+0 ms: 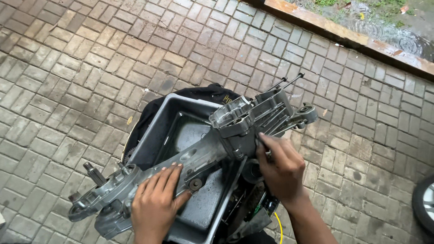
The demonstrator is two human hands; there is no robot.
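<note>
A long grey metal engine casing [203,156] lies slantwise across a grey plastic tub [167,122]. Its shaft end [95,174] points to the lower left and its stud end [289,83] to the upper right. My left hand [156,203] rests flat on the casing's lower half, fingers spread. My right hand [280,167] presses on the casing's upper block, its fingers closed around something small and dark that I cannot make out.
The tub sits on a black cloth [203,92] on grey brick paving [68,68]. A kerb [334,29] with wet ground beyond runs along the top right. A wheel edge [425,203] shows at right. A yellow cable [278,226] lies below the tub.
</note>
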